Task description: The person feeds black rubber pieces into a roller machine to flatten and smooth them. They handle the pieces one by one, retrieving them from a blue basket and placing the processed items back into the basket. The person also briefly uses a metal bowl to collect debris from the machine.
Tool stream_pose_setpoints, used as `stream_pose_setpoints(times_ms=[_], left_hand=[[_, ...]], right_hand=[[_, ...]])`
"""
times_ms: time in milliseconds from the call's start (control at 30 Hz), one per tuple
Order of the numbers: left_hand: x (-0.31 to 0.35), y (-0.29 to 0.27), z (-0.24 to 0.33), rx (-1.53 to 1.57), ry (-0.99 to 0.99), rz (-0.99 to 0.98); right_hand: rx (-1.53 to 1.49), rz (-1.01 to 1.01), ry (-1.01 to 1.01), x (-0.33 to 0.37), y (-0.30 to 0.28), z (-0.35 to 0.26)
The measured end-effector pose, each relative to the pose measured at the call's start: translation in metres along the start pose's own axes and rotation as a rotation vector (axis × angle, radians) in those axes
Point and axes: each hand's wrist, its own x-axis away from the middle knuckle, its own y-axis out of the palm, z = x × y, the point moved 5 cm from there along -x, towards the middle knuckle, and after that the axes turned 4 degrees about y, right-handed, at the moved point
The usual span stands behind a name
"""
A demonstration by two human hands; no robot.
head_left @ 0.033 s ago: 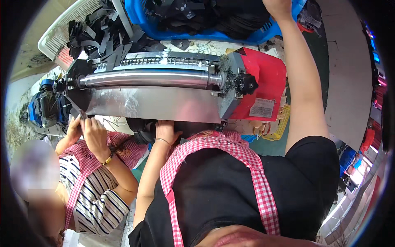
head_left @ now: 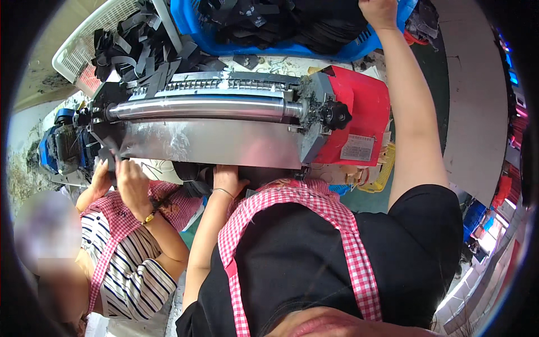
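My left hand (head_left: 226,180) reaches under the front edge of the metal plate (head_left: 213,143) of a roller machine. Its thumb shows beside black material (head_left: 193,178); the other fingertips are hidden below the plate. My right hand (head_left: 382,12) is raised at the top edge, by the right end of a blue basket (head_left: 193,42) heaped with black pieces. The frame cuts its fingers off, so their grip is unclear. Across the machine lies a shiny steel roller (head_left: 196,108), with a black knob (head_left: 337,114) and red housing (head_left: 359,106) at the right end.
At my left a person in a checked apron holds a dark strip (head_left: 108,156) by the machine's left end. A white basket (head_left: 70,56) of black strips stands far left. A blue motor-like unit (head_left: 62,147) sits left of the machine, a yellow basket (head_left: 383,174) right.
The person at my left has shifted their hands and the dark strip slightly. My right hand has come marginally lower; my left hand looks unmoved.
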Motion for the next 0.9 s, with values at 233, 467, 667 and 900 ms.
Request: stream_pose_setpoints(times_ms=[233, 467, 667, 900], left_hand=[[-0.002, -0.001, 0.011, -0.164, 0.158, 0.125], [0.004, 0.008, 0.004, 0.343, 0.147, 0.065], [0.049, -0.043, 0.024, 0.566, 0.387, 0.115], [0.072, -0.079, 0.009, 0.814, 0.402, 0.131]], right_hand=[[0.235, -0.196, 0.03, 0.09, 0.052, 0.024], [-0.407, 0.232, 0.359, 0.154, -0.116, -0.076], [-0.794, -0.736, 0.657, 0.313, -0.127, -0.222], [-1.568, -0.898, 1.838, 0.354, -0.043, -0.266]])
